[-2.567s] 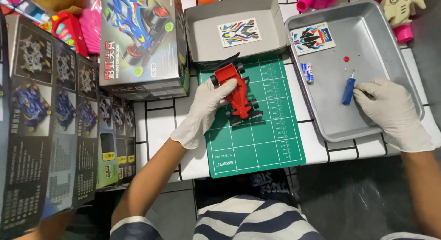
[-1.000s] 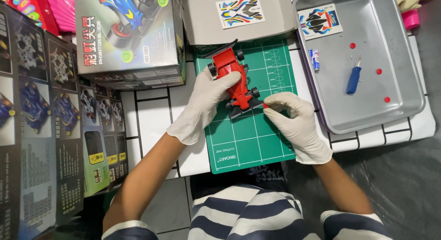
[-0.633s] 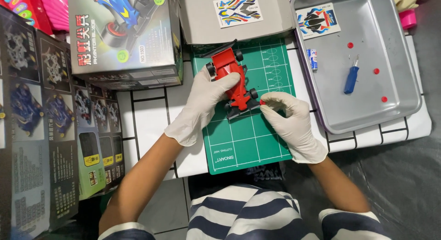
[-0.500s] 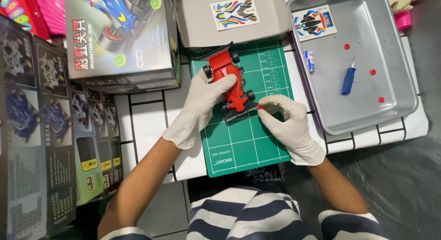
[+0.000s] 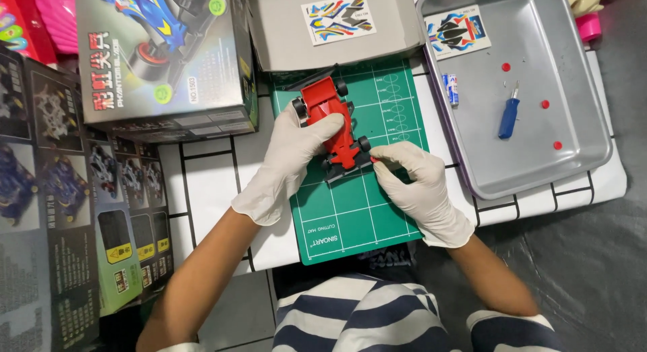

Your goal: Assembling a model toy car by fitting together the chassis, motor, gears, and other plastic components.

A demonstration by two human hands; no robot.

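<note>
A white tiled table (image 5: 209,183) with dark grout lines carries everything. A green cutting mat (image 5: 357,210) lies at its middle. Far of the mat sits an open grey box (image 5: 283,35). Right of the mat rests a metal tray (image 5: 579,123). At the far left stands a printed kit box (image 5: 162,62), touching the grey one.

— What do we record for the red toy race car (image 5: 335,125)?

— We find it upright on the green cutting mat (image 5: 364,210), angled with its black rear wing toward the grey box, black wheels fitted, bodywork glossy and intact.
</note>
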